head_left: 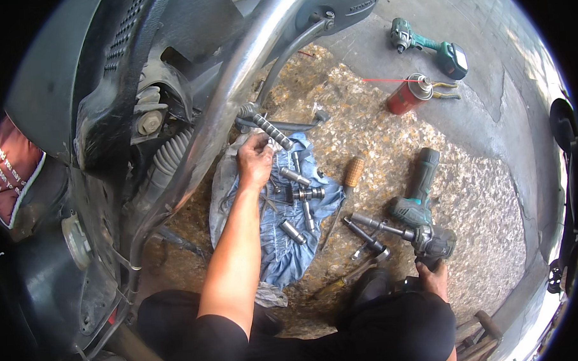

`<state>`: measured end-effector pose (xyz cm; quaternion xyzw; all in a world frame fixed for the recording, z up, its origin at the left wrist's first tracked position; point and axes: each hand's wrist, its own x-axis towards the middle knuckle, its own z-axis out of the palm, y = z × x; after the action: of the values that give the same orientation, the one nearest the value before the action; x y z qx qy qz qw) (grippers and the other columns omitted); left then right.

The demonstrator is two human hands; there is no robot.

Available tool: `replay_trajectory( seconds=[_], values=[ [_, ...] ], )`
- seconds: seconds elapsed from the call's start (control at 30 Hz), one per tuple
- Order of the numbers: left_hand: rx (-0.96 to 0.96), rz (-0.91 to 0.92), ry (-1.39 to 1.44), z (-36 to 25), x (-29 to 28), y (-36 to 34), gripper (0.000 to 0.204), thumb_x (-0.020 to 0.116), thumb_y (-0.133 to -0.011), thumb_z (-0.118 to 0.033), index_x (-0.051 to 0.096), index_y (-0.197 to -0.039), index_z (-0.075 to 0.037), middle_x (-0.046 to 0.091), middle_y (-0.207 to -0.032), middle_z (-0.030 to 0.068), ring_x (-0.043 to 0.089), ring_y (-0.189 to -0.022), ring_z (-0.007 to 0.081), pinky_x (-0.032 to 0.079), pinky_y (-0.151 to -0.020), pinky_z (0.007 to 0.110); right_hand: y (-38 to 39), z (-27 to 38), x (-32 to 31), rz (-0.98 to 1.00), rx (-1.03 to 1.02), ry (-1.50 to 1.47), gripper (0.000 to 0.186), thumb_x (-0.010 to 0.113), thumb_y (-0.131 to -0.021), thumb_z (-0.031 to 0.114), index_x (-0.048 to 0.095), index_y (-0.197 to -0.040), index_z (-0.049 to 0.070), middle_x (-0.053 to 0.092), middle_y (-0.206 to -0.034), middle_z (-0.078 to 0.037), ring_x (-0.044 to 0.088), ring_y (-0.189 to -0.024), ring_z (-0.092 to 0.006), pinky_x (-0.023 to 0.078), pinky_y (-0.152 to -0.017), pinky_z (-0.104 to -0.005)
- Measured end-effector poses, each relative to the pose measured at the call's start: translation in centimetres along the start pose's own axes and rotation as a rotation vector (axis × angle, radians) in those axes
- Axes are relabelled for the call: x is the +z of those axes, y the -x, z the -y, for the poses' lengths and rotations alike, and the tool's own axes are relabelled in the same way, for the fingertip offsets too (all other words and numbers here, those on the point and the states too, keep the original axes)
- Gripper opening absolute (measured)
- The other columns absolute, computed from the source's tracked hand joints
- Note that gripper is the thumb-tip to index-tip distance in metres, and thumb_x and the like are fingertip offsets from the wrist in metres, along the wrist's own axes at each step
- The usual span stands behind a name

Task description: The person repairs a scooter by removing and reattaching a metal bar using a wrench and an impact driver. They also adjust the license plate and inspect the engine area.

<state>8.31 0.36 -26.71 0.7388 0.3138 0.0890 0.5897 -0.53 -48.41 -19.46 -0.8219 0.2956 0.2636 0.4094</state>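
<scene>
Head view: left hand at a black ribbed cylindrical peg on the motorbike side. Fingers curled; small pale item shows by the fingertips, but can't tell if it's pinched, since the peg partly covers them. Right hand, near right, closed around the grip of a dark power tool with a long metal socket; socket points left, fingers partly hidden.

Just far of that tool: teal-and-black cordless drill on the speckled stone ground. Left of it, screwdriver with a ribbed tan handle, then a crumpled blue cloth carrying loose steel sockets and a dark cross-shaped metal part. Long-shafted steel tool on the ground right of the cloth.

Far right: red spray can with a thin red straw, yellow-handled pliers partly behind it, teal cordless driver beyond.

In the way: bent silver metal tube slants across left of the left hand; knee sits just nearside of the right hand.
</scene>
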Motion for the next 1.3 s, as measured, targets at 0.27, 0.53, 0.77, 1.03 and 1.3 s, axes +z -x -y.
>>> replay_trajectory(
  seconds=[0.27, 0.53, 0.77, 1.03, 1.3],
  values=[
    [-0.087, 0.074, 0.429, -4.1, -0.9, 3.7, 0.020, 0.059, -0.083, 0.007, 0.063, -0.103, 0.005, 0.064, -0.086, 0.0083, 0.062, -0.070, 0.0129, 0.052, -0.063, 0.025, 1.0, 2.3, 0.0, -0.003, -0.017, 0.065, 0.036, 0.074, -0.076, 0.017, 0.061, -0.102, -0.005, 0.065, -0.096, -0.016, 0.059, -0.087, -0.0221, 0.048, -0.080, -0.0372],
    [0.017, 0.120, 0.425, -5.9, -0.3, 5.0, 0.017, 0.060, -0.080, 0.012, 0.059, -0.094, 0.002, 0.063, -0.087, 0.0067, 0.063, -0.073, 0.0127, 0.054, -0.070, 0.025, 0.5, 0.8, 0.0, -0.022, -0.030, 0.018, 0.042, 0.075, -0.074, 0.023, 0.062, -0.100, -0.006, 0.067, -0.095, -0.020, 0.063, -0.087, -0.0281, 0.048, -0.080, -0.0399],
    [0.090, 0.121, 0.242, -6.4, -0.1, 5.6, 0.018, 0.061, -0.079, 0.011, 0.058, -0.094, 0.000, 0.062, -0.079, 0.0031, 0.057, -0.066, 0.0064, 0.046, -0.058, 0.021, 0.4, 0.9, 0.2, -0.035, -0.143, 0.135, 0.041, 0.080, -0.068, 0.020, 0.063, -0.094, -0.007, 0.069, -0.087, -0.020, 0.065, -0.079, -0.0297, 0.050, -0.075, -0.0407],
    [0.141, 0.108, 0.161, -6.5, -0.2, 6.4, 0.015, 0.061, -0.080, 0.009, 0.058, -0.092, 0.001, 0.061, -0.076, 0.0023, 0.055, -0.063, 0.0056, 0.044, -0.054, 0.020, 0.4, -2.4, 0.1, -0.025, -0.005, 0.060, 0.035, 0.081, -0.066, 0.016, 0.063, -0.086, -0.006, 0.063, -0.069, -0.013, 0.059, -0.055, -0.0200, 0.049, -0.053, -0.0354],
    [0.008, 0.148, 0.252, -5.6, -0.8, 7.4, 0.012, 0.062, -0.085, -0.001, 0.061, -0.098, 0.001, 0.062, -0.078, 0.0025, 0.057, -0.061, 0.0082, 0.049, -0.053, 0.023, -0.2, -7.8, -0.7, -0.240, -0.119, 0.556, 0.059, 0.081, -0.069, 0.039, 0.061, -0.099, -0.009, 0.065, -0.092, -0.027, 0.062, -0.088, -0.0440, 0.050, -0.076, -0.0472]
  ],
)
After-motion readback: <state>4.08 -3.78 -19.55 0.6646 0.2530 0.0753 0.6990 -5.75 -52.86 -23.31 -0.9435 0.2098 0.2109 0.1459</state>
